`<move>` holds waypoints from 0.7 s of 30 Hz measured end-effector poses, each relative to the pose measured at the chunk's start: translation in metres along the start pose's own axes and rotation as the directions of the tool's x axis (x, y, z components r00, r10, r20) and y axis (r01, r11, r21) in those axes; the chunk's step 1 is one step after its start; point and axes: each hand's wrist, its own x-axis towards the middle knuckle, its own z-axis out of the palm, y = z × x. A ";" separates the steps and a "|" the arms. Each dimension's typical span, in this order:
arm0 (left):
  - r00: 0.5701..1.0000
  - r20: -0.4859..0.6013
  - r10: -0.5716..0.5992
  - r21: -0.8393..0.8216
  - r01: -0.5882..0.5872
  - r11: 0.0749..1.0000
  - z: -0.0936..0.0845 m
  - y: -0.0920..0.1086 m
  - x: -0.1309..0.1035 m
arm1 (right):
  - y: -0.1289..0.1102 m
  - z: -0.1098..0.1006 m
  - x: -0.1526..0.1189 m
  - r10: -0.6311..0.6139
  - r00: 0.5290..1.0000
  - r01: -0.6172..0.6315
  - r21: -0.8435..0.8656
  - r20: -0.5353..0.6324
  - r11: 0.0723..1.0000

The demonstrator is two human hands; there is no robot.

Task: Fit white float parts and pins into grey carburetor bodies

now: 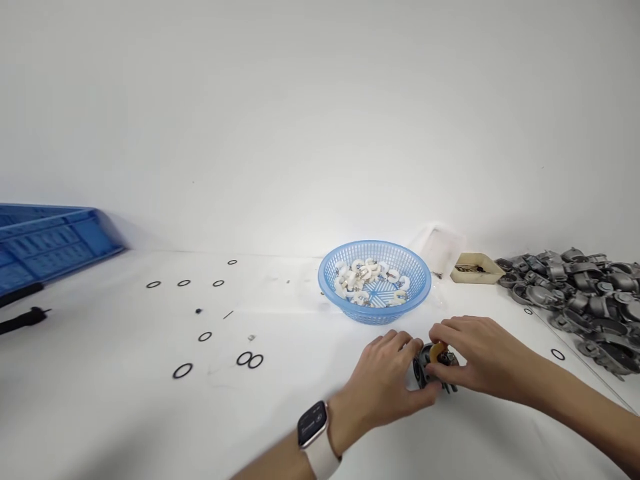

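Near the table's front, my left hand (387, 380), wearing a watch on the wrist, grips a small grey metal carburetor body (423, 369) from its left side. My right hand (470, 353) pinches a yellowish C-shaped float (437, 351) between thumb and fingers, at the carburetor body's upper right. Whether the float is seated on the body cannot be made out, as the fingers cover much of both. Just behind the hands, a round blue basket (373, 317) contains several white C-shaped floats (360, 273) with small metal bits.
A heap of grey carburetor bodies (595, 300) lies at the right. Beside it stands a small cream box (477, 274) of dark thin parts, next to a clear plastic bag (440, 250). Black rings (183, 371) are scattered leftward. A blue crate (55, 243) and black tool (23, 321) occupy the far left.
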 end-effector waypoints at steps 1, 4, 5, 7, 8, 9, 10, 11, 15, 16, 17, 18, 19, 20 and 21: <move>1.000 -0.004 -0.005 -0.015 0.005 1.000 0.000 0.001 0.000 | -0.001 0.005 0.002 0.000 1.000 0.000 -0.001 -0.025 1.000; 0.999 -0.037 0.001 -0.062 -0.003 0.998 0.000 0.000 0.000 | -0.001 0.014 0.006 -0.021 0.998 0.023 0.026 -0.051 0.999; 0.999 -0.052 0.007 -0.076 -0.011 0.997 0.001 0.000 0.000 | 0.001 0.015 0.007 -0.037 0.998 0.038 0.027 -0.047 0.999; 0.997 -0.078 0.023 -0.096 -0.031 0.995 0.003 -0.002 0.000 | 0.009 0.012 0.006 -0.061 0.995 0.062 0.011 -0.073 0.998; 0.996 -0.088 0.033 -0.102 -0.042 0.994 0.004 -0.003 0.000 | 0.016 0.009 0.005 -0.061 0.991 0.062 0.004 -0.116 0.998; 0.995 -0.093 0.045 -0.107 -0.055 0.993 0.004 -0.004 0.000 | 0.026 0.005 0.004 -0.048 0.983 0.049 0.001 -0.177 0.999; 0.994 -0.095 0.054 -0.114 -0.065 0.991 0.005 -0.004 0.000 | 0.037 0.002 0.003 -0.021 0.969 0.023 0.006 -0.245 1.000; 0.994 -0.097 0.058 -0.123 -0.070 0.990 0.005 -0.004 0.000 | 0.049 -0.003 0.001 0.015 0.952 -0.012 0.012 -0.305 1.000; 0.990 -0.136 0.040 -0.176 -0.063 0.982 0.008 -0.002 0.001 | 0.096 -0.019 -0.002 0.189 0.929 -0.179 0.060 -0.319 0.982; 0.988 -0.153 0.035 -0.178 -0.063 0.982 0.009 -0.002 0.001 | 0.105 -0.023 -0.002 0.217 0.927 -0.204 0.073 -0.305 0.976; 0.985 -0.170 0.037 -0.171 -0.067 0.983 0.011 -0.002 0.002 | 0.113 -0.026 -0.002 0.238 0.927 -0.223 0.084 -0.291 0.971; 0.981 -0.186 0.046 -0.155 -0.076 0.985 0.012 -0.001 0.002 | 0.120 -0.029 -0.001 0.253 0.927 -0.236 0.093 -0.279 0.967; 0.978 -0.201 0.061 -0.134 -0.089 0.987 0.013 -0.001 0.002 | 0.125 -0.031 -0.001 0.266 0.927 -0.248 0.100 -0.266 0.964; 0.974 -0.214 0.077 -0.111 -0.103 0.988 0.014 -0.001 0.003 | 0.130 -0.033 0.000 0.281 0.926 -0.262 0.108 -0.251 0.959; 0.970 -0.225 0.092 -0.091 -0.115 0.989 0.015 0.000 0.003 | 0.134 -0.033 0.001 0.298 0.925 -0.278 0.112 -0.237 0.954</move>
